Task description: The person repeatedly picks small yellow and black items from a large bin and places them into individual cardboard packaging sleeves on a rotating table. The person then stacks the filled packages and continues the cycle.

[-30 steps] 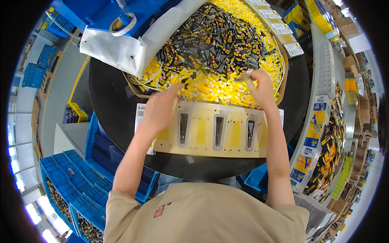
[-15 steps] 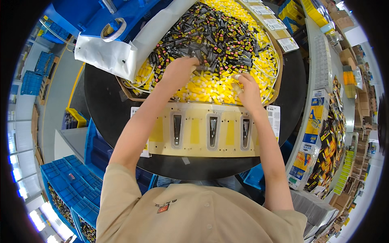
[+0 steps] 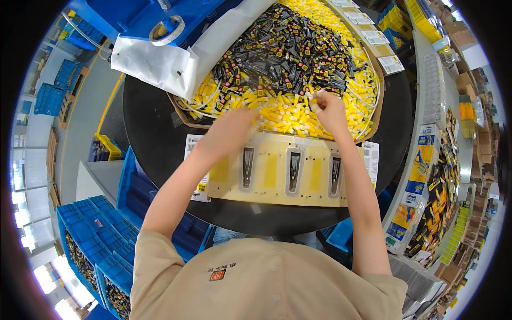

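Note:
A large heap of small black tubes (image 3: 288, 48) lies in front of me, with many yellow nozzle caps (image 3: 282, 114) along its near side. My left hand (image 3: 234, 128), smeared by motion, is over the near edge of the heap, above the left end of a cream fixture (image 3: 313, 186); its fingers are unclear. My right hand (image 3: 330, 111) is over the yellow caps with fingertips pinched; what they hold, if anything, is too small to name. Three clear-rimmed slots in the fixture each hold a black tube (image 3: 248, 168), lying lengthwise toward me.
The round black table (image 3: 154, 138) carries the heap inside a low cardboard border. A white sheet (image 3: 154, 61) and a tape roll (image 3: 167, 31) are at the upper left. Printed cards (image 3: 391, 64) line the right border. Blue crates (image 3: 98, 224) stand left; packaged goods (image 3: 410, 181) are on the right.
My left hand has drawn back from the black tubes toward the fixture. My right hand stays over the yellow caps, its fingers now closer together. The whole view has shifted slightly.

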The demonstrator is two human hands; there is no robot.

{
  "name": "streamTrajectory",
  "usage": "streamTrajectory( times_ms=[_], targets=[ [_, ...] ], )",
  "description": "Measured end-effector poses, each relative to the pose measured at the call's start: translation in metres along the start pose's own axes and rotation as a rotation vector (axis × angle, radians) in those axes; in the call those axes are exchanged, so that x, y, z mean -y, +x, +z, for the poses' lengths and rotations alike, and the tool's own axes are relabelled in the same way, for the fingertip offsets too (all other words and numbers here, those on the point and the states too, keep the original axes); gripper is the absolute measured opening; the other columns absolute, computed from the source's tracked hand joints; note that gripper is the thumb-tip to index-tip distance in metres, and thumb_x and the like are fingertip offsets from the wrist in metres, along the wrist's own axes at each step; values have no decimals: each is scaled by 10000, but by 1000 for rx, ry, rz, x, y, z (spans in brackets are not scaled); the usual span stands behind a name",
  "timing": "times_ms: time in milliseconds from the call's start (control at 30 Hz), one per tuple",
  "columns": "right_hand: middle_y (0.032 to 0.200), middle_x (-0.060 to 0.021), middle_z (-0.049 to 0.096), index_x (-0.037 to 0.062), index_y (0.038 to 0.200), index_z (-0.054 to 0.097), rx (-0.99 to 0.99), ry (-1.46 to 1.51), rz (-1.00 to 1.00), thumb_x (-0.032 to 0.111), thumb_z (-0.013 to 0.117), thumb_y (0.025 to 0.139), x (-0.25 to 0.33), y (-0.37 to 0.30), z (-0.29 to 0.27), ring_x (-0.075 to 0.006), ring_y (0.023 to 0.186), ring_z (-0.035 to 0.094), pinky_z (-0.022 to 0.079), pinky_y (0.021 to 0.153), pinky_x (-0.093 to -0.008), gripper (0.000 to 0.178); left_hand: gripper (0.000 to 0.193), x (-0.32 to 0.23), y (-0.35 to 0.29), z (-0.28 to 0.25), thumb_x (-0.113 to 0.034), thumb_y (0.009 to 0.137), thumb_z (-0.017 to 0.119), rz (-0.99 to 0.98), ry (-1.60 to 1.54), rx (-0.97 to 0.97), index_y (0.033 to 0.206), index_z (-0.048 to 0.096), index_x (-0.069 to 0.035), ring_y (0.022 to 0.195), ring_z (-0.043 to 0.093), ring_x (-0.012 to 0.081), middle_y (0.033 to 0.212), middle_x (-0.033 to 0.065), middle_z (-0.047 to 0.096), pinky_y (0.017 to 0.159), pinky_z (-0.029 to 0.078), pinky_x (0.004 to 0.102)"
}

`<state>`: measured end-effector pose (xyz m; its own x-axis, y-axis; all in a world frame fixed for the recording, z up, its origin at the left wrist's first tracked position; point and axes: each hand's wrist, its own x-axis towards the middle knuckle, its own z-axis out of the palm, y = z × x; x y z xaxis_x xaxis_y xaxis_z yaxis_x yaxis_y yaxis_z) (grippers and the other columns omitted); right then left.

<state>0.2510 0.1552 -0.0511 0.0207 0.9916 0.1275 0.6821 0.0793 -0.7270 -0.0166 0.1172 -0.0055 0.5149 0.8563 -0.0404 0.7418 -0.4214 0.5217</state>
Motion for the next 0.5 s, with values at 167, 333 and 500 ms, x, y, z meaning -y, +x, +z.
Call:
streamTrajectory(
  times_ms=[167,333,500],
  targets=[
    [653,-156,599,20,847,629,159,-83,75,172,625,750,43,-92,-27,-299,625,617,485,606,-377,180,196,14,68,24,-64,833,569,-134,159,-118,1025,608,-67,935,608,310,1042,116,547,799,501,409],
    [665,-200,593,-11,781,598,271,-66,235,71,637,715,68,-168,-23,-382,673,602,480,629,-445,112,200,14,77,39,-81,825,580,-106,279,-72,1022,612,-66,911,617,302,1032,130,550,786,510,400],
    [700,-169,619,11,873,615,250,-114,164,88,683,713,70,-181,-21,-345,663,616,494,622,-406,190,167,-11,19,17,-116,841,576,13,-112,-357,973,600,-16,724,616,305,776,171,624,652,484,381]
  ],
)
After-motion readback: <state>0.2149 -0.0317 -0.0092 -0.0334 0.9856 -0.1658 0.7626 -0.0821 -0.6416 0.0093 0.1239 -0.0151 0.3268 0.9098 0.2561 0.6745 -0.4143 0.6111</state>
